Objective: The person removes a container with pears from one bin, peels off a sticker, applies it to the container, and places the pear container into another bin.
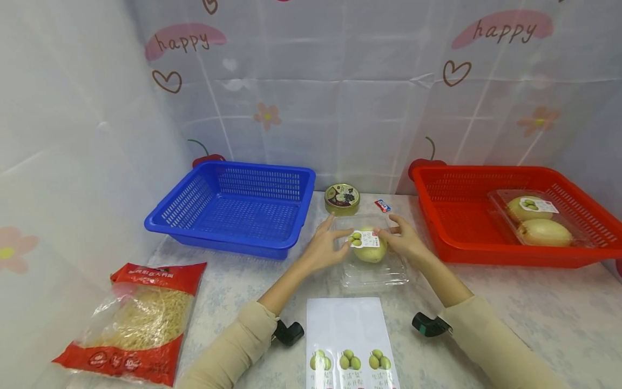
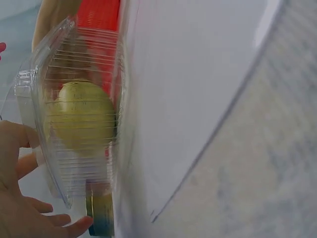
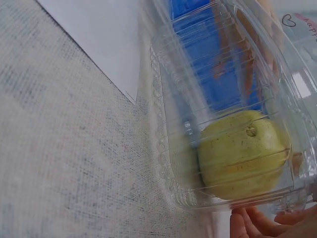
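A clear plastic clamshell box (image 1: 374,275) with a round yellow-green fruit (image 3: 242,156) inside stands in the middle of the table. A white sticker (image 1: 370,239) with a fruit picture lies across the top of its lid. My left hand (image 1: 324,246) touches the sticker's left end with thumb and forefinger, its other fingers spread apart in the left wrist view. From the other side my right hand (image 1: 404,237) presses the sticker's right end with the thumb, its fingers bent near the box's far right edge. In the right wrist view, fingertips (image 3: 242,218) show beside the box's end.
A blue basket (image 1: 228,248) stands at back left. The red basket (image 1: 486,256) at right holds a clear box of two fruits (image 1: 544,232). Behind are a round tin (image 1: 342,197) and a small wrapped candy (image 1: 383,205). A sticker sheet (image 1: 345,324) and pasta bag (image 1: 146,319) lie in front.
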{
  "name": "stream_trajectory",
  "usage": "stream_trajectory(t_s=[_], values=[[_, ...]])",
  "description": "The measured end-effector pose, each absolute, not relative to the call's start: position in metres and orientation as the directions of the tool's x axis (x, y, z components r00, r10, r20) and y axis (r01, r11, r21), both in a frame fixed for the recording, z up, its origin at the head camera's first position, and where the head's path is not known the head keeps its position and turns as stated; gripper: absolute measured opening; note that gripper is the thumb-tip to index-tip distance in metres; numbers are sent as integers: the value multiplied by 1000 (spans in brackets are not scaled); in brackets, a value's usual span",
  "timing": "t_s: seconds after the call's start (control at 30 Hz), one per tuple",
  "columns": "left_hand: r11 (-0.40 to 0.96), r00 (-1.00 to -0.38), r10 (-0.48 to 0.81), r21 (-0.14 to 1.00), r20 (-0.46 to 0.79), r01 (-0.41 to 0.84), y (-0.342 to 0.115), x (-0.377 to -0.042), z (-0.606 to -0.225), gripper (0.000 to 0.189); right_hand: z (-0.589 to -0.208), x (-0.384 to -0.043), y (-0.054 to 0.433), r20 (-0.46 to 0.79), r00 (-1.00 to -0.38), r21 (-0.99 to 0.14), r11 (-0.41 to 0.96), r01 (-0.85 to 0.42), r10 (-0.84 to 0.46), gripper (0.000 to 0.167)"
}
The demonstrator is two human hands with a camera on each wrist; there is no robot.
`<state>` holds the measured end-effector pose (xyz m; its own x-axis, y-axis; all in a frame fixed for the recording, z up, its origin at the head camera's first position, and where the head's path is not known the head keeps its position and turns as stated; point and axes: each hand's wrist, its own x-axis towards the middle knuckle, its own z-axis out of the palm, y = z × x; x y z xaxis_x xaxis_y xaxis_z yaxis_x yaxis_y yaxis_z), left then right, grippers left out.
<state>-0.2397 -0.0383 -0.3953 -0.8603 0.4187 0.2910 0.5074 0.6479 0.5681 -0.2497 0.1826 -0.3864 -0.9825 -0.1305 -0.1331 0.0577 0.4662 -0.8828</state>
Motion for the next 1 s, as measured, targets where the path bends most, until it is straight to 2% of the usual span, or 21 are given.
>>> stream_trajectory(t_s=[0.17,0.3,0.4,0.5,0.6,0.73,1.0], values=[[667,-921,333,639,203,382,-40,-234,-398,60,-385,-241,187,-96,-979,-907,421,12,-180,75],[585,-977,198,791,74,179,-38,-227,-396,81,-382,-230,195,-78,-972,-890,455,-33,-223,77],[473,-990,133,881,-54,15,-36,-223,-392,85,-380,-223,201,-59,-965,-855,511,-84,-257,73],[412,-982,138,909,-132,-64,-36,-218,-388,80,-378,-219,205,-68,-955,-838,536,-102,-289,68],[368,-975,170,927,-141,-70,-37,-214,-384,73,-377,-216,206,-94,-949,-861,504,-74,-300,67],[291,-975,203,956,-86,-24,-37,-211,-375,73,-371,-211,207,-98,-953,-887,460,-46,-285,66],[175,-976,214,982,28,66,-31,-207,-343,76,-339,-202,212,25,-966,-877,459,-144,-257,64]])
